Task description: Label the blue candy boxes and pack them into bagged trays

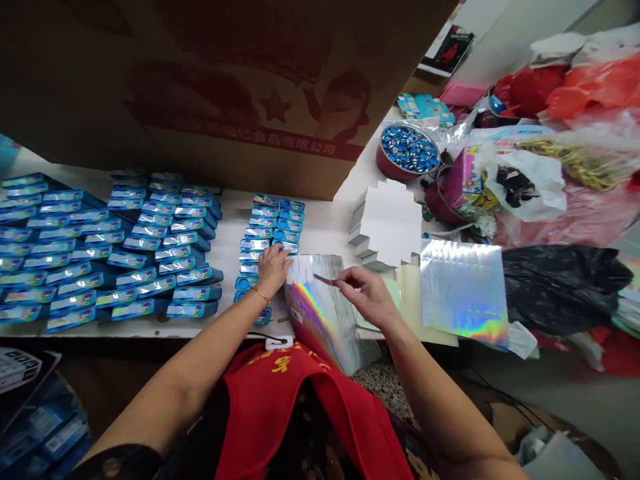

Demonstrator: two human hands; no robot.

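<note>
Lying centre-frame between both hands, the silver sheet (320, 317) slants lengthwise toward lower right. Left hand (273, 269), nearer, at its upper-left corner, grip unclear; right hand (369, 295) pinches a thin tool (327, 281).

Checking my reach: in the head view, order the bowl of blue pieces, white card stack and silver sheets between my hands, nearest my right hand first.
1. Silver sheets: left of your right hand.
2. White card stack: just beyond that hand.
3. Bowl: past the stack.
</note>
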